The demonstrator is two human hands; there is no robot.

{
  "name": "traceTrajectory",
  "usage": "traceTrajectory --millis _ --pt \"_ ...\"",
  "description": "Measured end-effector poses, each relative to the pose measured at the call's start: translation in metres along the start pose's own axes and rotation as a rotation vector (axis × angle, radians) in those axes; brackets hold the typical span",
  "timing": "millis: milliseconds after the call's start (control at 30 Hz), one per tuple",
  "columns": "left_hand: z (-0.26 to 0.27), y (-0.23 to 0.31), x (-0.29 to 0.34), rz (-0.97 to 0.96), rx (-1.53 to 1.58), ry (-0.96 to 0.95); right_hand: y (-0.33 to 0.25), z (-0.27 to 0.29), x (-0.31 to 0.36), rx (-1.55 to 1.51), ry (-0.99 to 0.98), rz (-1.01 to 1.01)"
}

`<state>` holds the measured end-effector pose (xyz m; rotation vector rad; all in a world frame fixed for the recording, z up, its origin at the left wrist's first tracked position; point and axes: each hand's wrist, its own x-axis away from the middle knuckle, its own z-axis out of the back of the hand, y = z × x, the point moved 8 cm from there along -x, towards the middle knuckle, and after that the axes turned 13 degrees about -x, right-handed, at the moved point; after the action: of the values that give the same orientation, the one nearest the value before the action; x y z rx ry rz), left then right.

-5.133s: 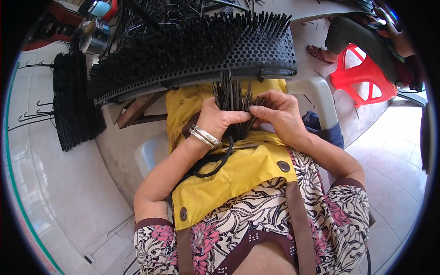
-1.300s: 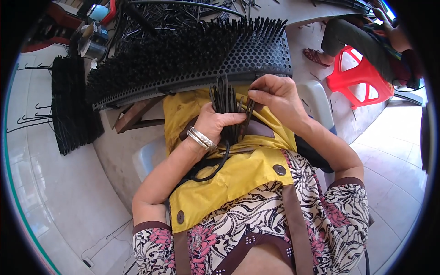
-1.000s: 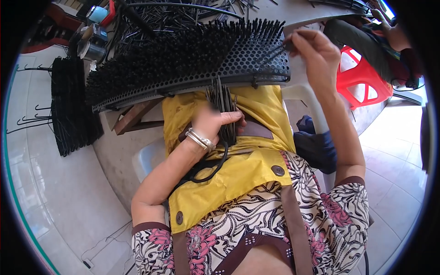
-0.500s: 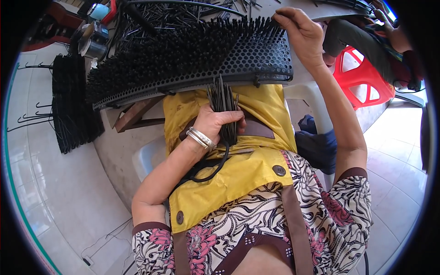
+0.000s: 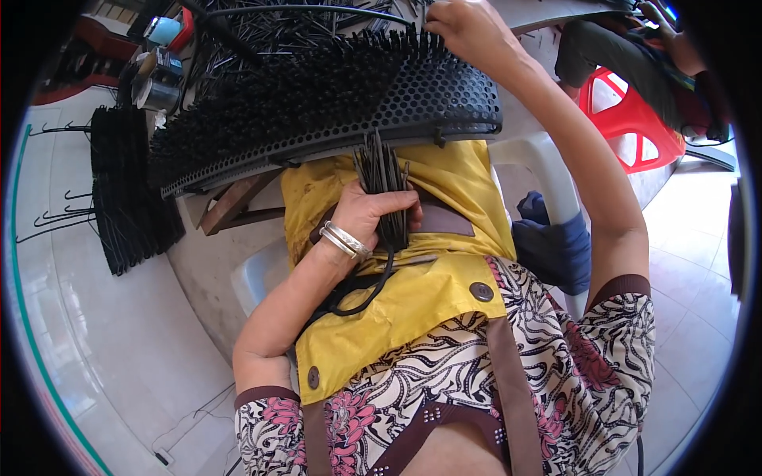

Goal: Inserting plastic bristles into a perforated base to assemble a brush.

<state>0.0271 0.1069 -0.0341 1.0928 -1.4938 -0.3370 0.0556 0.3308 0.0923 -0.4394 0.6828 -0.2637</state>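
My left hand (image 5: 363,214) is closed around a bundle of thin black sticks (image 5: 382,170), held upright over my lap just below the near edge of a curved black perforated panel (image 5: 464,95). Short black sticks (image 5: 278,103) stand densely in the panel's holes over its left and middle; along the far edge they reach further right, while bare holes show at the right. My right hand (image 5: 472,36) is at the panel's far right edge, its fingertips pinched together by the upright sticks. Whatever lies between those fingertips is too small to make out.
Loose black sticks (image 5: 262,36) lie heaped behind the panel. At left hangs a black bundle with hooked wires (image 5: 131,190). Beyond my right arm is a red stool (image 5: 627,123), with another person's leg (image 5: 603,67) beside it. A white chair arm (image 5: 540,163) stands near my right side.
My right hand has moved left and further away along the panel's far edge, its fingers still pinched. The left hand keeps hold of the stick bundle in nearly the same place.
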Motion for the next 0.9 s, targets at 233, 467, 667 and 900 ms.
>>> traceTrajectory --millis 233,467,667,900 --pt "-0.002 0.003 0.003 -0.025 0.038 -0.019 -0.006 -0.001 0.013 0.048 -0.012 -0.024" --pt "-0.001 0.002 0.004 -0.008 0.018 -0.022 -0.046 0.008 0.073 -0.363 0.110 -0.224" --pt "-0.006 0.004 0.006 -0.042 -0.096 -0.055 -0.072 -0.067 0.131 -1.032 -0.182 -0.739" --pt "-0.002 0.008 0.007 -0.078 -0.097 -0.017 -0.069 -0.059 0.137 -0.969 -0.105 -0.779"
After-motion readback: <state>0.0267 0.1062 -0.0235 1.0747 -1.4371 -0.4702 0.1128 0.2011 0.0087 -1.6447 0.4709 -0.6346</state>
